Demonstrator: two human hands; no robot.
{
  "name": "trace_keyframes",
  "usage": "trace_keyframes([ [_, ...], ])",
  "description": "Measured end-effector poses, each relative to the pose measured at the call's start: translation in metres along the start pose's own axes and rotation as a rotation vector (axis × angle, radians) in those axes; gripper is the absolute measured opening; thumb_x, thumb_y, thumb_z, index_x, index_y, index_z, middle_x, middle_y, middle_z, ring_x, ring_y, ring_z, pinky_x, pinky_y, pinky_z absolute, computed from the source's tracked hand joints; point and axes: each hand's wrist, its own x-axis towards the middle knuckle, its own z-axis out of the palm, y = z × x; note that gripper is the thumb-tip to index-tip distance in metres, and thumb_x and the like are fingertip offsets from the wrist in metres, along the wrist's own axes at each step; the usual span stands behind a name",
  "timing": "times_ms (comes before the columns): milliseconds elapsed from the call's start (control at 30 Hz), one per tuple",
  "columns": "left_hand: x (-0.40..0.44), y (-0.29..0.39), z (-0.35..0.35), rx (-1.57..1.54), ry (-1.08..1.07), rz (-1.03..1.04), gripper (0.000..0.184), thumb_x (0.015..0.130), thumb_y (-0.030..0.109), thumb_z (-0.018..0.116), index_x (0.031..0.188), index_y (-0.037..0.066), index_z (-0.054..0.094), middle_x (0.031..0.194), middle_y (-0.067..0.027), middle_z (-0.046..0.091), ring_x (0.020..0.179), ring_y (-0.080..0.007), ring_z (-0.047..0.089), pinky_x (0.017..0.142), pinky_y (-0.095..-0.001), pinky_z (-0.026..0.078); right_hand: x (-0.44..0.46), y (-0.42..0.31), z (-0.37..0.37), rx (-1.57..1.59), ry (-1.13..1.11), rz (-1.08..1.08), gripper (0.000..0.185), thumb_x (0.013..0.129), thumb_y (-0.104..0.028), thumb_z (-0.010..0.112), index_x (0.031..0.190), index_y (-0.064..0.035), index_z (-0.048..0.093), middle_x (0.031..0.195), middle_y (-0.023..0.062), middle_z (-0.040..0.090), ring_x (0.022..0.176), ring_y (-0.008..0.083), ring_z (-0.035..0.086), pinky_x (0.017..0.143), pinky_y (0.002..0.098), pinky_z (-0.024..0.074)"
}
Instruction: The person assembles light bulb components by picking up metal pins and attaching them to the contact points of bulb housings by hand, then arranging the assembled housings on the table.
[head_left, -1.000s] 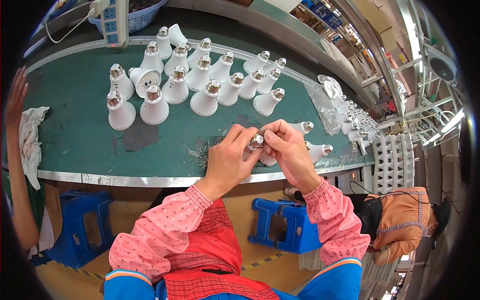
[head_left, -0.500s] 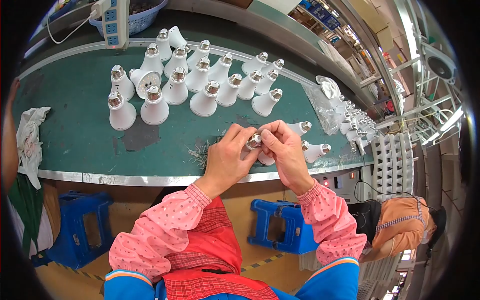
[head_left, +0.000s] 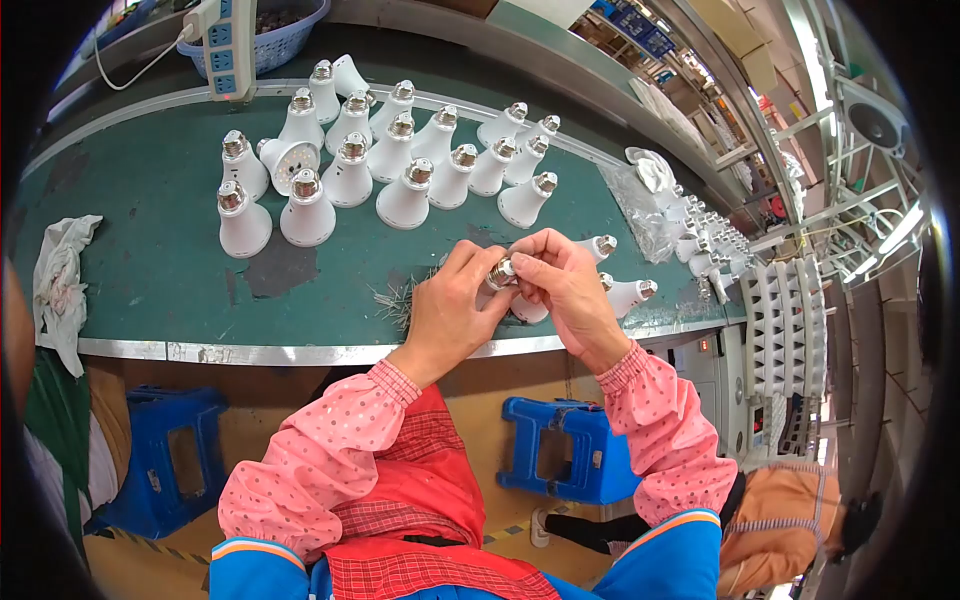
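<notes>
White plastic, by the look of it: one bulb (head_left: 500,275) sits between the two hands, above the bench's near edge, its metal cap (head_left: 502,270) uppermost and leaning a little.

Hands: left hand (head_left: 447,302) grasps the bulb, fingers and thumb wrapped about its neck just below the cap. Right hand (head_left: 568,292) has thumb and forefinger drawn together at the cap's tip; cannot tell whether they grip the tip itself or some small part.

Handling (judged): light, stiff shell; smooth, so likely slippery to dry fingers. Cap probably hard, its thread giving better purchase. Best hold: round the neck, where the body narrows; avoid squeezing the wide face, probably the more fragile end.

Nearby: loose thin wires (head_left: 397,303) lie beside the left hand. Another bulb (head_left: 529,310) is partly hidden beneath the right hand; a tilted bulb (head_left: 632,296) lies to its right.

Farther out: a cluster of bulbs (head_left: 405,205), mostly upright, caps up; one tipped bulb (head_left: 293,160) shows its face. Clear plastic (head_left: 640,222) at right, with more bulbs (head_left: 703,245) past it. Cloth (head_left: 62,285) hangs over the green bench (head_left: 160,260) at left. Behind: power strip (head_left: 230,52), blue basket (head_left: 290,44).
</notes>
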Motion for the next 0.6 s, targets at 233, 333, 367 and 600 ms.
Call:
trace_keyframes([
  [233, -0.0002, 0.0024, 0.0007, 0.017, 0.004, 0.002, 0.042, 0.087, 0.014, 0.082, 0.124, 0.005, 0.067, 0.105, -0.0115, 0.065, 0.089, -0.0339, 0.069, 0.073, -0.0412, 0.056, 0.0037, -0.0058, 0.0037, -0.012, 0.034, 0.04, 0.009, 0.099, -0.011, 0.069, 0.103, -0.0035, 0.068, 0.087, -0.0006, 0.066, 0.071, 0.0054, 0.054, 0.064, 0.0221, 0.0423],
  [333, 0.0, 0.0018, -0.0017, 0.012, -0.01, 0.013, 0.042, 0.087, 0.015, 0.082, 0.125, 0.005, 0.067, 0.106, -0.0119, 0.065, 0.09, -0.034, 0.069, 0.074, -0.0409, 0.056, 0.0053, -0.0035, 0.0001, 0.02, 0.014, 0.064, 0.007, 0.1, -0.01, 0.067, 0.104, -0.0036, 0.068, 0.087, -0.0009, 0.066, 0.071, 0.0056, 0.054, 0.064, 0.0223, 0.0424],
  [367, -0.0003, 0.0013, -0.0022, 0.008, -0.017, 0.013, 0.042, 0.087, 0.015, 0.082, 0.125, 0.004, 0.067, 0.107, -0.012, 0.065, 0.09, -0.0339, 0.069, 0.074, -0.0408, 0.056, 0.0047, -0.0016, -0.0016, 0.045, 0.01, 0.067, 0.007, 0.101, -0.01, 0.066, 0.104, -0.0035, 0.068, 0.087, -0.001, 0.065, 0.072, 0.0058, 0.055, 0.064, 0.0224, 0.0424],
  [600, -0.0003, 0.0027, -0.0015, 0.0, -0.016, 0.0, 0.043, 0.087, 0.013, 0.081, 0.126, 0.003, 0.066, 0.107, -0.012, 0.065, 0.091, -0.0332, 0.07, 0.075, -0.0406, 0.056, 0.0007, -0.0021, -0.0001, 0.009, -0.008, 0.026, 0.008, 0.103, -0.011, 0.065, 0.106, -0.0034, 0.067, 0.087, -0.0016, 0.065, 0.073, 0.0053, 0.055, 0.064, 0.0224, 0.0426],
])
